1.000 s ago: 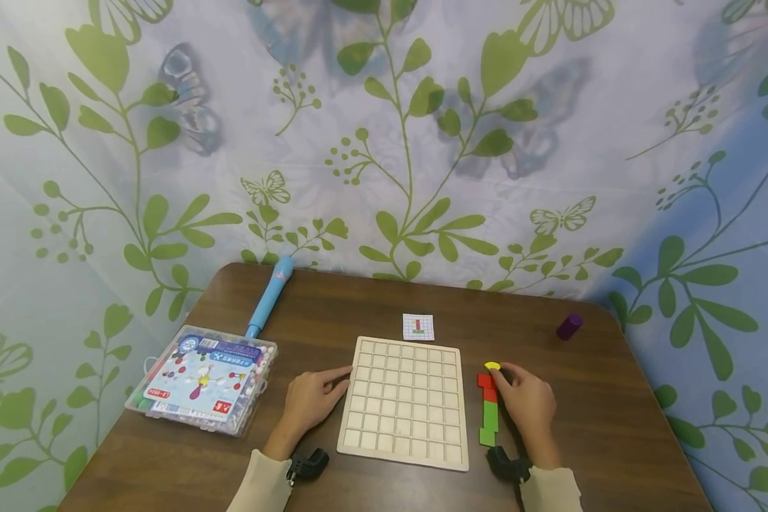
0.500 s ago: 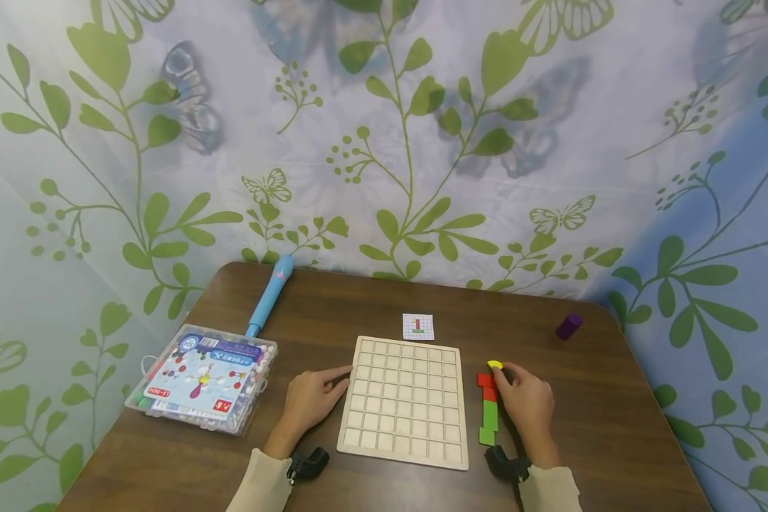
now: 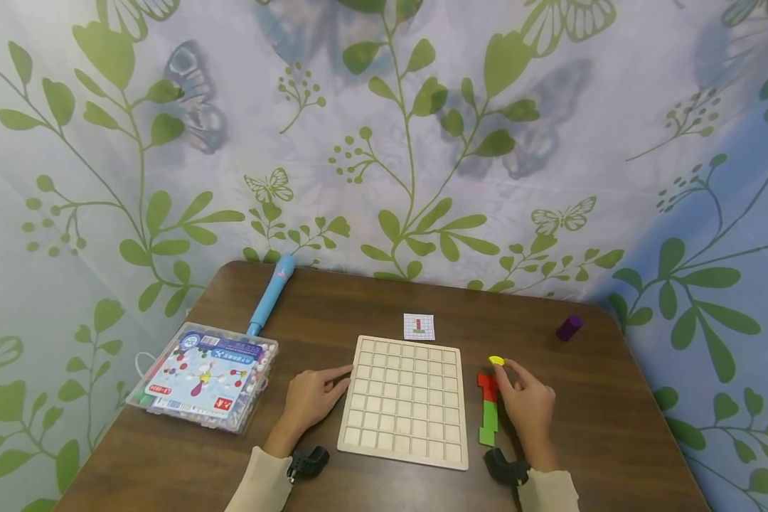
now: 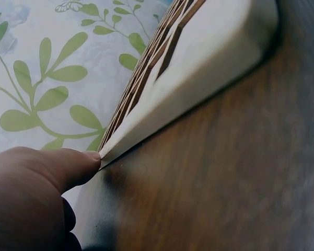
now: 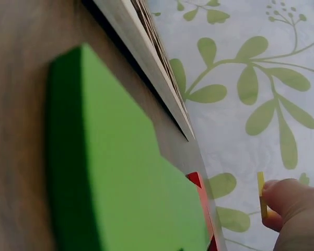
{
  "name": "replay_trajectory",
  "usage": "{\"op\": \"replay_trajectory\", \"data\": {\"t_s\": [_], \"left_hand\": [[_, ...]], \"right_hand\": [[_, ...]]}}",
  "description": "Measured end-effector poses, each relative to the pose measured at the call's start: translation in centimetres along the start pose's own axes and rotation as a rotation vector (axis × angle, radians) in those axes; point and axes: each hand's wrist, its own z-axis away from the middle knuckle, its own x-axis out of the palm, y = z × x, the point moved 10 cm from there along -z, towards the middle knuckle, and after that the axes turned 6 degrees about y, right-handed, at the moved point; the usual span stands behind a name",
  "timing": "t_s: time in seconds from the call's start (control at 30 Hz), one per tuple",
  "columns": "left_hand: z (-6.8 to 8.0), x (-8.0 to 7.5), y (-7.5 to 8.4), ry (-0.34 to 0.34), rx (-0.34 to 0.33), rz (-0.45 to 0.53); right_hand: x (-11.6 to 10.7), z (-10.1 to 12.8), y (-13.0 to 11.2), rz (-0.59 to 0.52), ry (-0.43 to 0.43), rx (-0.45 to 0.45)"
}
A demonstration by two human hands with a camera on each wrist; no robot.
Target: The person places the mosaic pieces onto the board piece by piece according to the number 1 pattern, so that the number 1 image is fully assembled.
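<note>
In the head view my right hand (image 3: 528,398) pinches a small yellow piece (image 3: 496,360) with a curved edge between thumb and fingertips. From the right wrist view, the yellow piece (image 5: 262,196) stands on edge in that pinch, with the wall cloth behind it. Just below and left of it a red piece (image 3: 487,386) and a green piece (image 3: 489,423) lie end to end on the table. Fingers of my left hand (image 3: 313,403) rest at the left edge of a wooden grid board (image 3: 402,456); a fingertip (image 4: 91,155) meets the board's side.
Behind the board lies a small pattern card (image 3: 419,327) printed with a red and green figure. A clear case (image 3: 198,377) of beads and a blue stick-like object (image 3: 270,297) are at the left. A purple cylinder (image 3: 569,327) is at the right. Patterned cloth hangs behind the table (image 3: 333,299).
My right hand has carried the yellow piece slightly up and to the right, away from the red piece's top end. The left hand and the board stay where they were.
</note>
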Motion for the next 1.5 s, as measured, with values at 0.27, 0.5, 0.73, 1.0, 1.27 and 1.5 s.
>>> {"op": "replay_trajectory", "data": {"t_s": [0.27, 0.5, 0.73, 1.0, 1.27, 1.5], "left_hand": [[-0.2, 0.3, -0.3, -0.026, -0.008, 0.007], [0.1, 0.6, -0.3, -0.042, -0.015, -0.004], [0.2, 0.3, 0.3, -0.024, 0.017, 0.011], [0.2, 0.1, 0.2, -0.014, 0.023, -0.002], [0.1, -0.4, -0.1, 0.003, 0.008, -0.002], [0.3, 0.1, 0.2, -0.024, 0.012, 0.017]], "right_hand": [[0.9, -0.6, -2.1, -0.031, -0.017, -0.02], [2.0, -0.9, -4.3, -0.083, -0.049, -0.072], [3.1, -1.0, -5.9, -0.023, -0.124, -0.143], [3.9, -1.4, -8.8, -0.091, -0.239, -0.217], [5.8, -1.6, -11.5, -0.157, -0.345, -0.23], [7.1, -1.7, -13.4, -0.252, -0.376, -0.27]]}}
